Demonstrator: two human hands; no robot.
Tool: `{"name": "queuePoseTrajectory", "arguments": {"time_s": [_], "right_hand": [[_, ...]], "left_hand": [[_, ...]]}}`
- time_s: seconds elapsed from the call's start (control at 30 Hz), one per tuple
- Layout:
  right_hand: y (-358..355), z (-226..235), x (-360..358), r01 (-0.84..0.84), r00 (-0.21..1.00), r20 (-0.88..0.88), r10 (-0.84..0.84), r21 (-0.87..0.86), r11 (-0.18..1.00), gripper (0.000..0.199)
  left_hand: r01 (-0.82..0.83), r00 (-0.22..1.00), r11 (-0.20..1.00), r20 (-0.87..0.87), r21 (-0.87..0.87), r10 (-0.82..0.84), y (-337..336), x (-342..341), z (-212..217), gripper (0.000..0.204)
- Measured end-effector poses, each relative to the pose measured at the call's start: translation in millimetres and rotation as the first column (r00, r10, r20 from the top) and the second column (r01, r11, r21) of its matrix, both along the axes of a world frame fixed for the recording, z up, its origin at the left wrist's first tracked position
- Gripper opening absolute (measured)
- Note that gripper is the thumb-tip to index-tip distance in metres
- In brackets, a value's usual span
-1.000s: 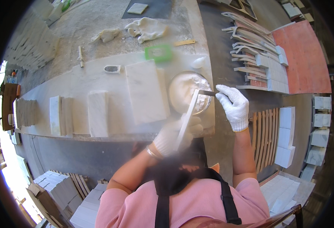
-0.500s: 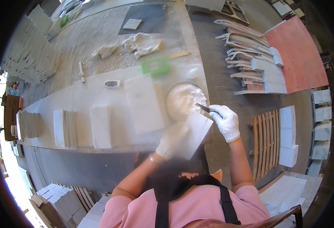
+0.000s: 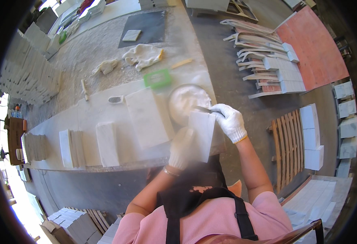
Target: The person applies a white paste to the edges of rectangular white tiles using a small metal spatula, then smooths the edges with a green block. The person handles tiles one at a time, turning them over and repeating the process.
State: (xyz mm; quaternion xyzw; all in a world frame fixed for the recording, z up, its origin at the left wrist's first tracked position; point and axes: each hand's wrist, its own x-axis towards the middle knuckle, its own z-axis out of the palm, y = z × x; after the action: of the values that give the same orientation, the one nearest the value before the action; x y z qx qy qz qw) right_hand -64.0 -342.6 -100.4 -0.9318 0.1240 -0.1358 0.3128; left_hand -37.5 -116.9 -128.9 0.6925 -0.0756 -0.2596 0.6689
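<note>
My left hand (image 3: pixel 181 148), in a white glove, holds a white marble tile (image 3: pixel 202 134) with its flat face up, over the near edge of the workbench (image 3: pixel 97 110). My right hand (image 3: pixel 230 120), also gloved, grips a thin dark scraper (image 3: pixel 204 109) whose blade reaches from the tile's top edge into a round bowl of white paste (image 3: pixel 186 101). A larger white slab (image 3: pixel 146 118) lies flat on the bench just left of the bowl.
A green sponge block (image 3: pixel 157 77), spare gloves (image 3: pixel 144 55) and a rag lie farther back. Narrow tiles (image 3: pixel 105 143) stand on the bench to the left. Stacked tile strips (image 3: pixel 263 61), a wooden pallet (image 3: pixel 286 142) and white blocks (image 3: pixel 312 134) are at right.
The tile in my left hand has turned from edge-on to flat face up. My right hand has shifted left and down, bringing the scraper to the tile's top edge.
</note>
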Motion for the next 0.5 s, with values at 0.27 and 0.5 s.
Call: {"name": "queuePoseTrajectory", "arguments": {"time_s": [0.27,0.5], "right_hand": [[-26,18,-46,0.139,0.988,0.041,-0.146,0.15,0.979,0.015],[-34,0,-119,0.326,0.945,-0.245,-0.215,0.723,0.61,0.015]], "left_hand": [[0.352,0.912,0.88,0.096,0.32,-0.399,-5,1,23,0.04],[0.416,0.605,0.67,0.362,0.615,-0.709,-50,28,16,0.036]]}}
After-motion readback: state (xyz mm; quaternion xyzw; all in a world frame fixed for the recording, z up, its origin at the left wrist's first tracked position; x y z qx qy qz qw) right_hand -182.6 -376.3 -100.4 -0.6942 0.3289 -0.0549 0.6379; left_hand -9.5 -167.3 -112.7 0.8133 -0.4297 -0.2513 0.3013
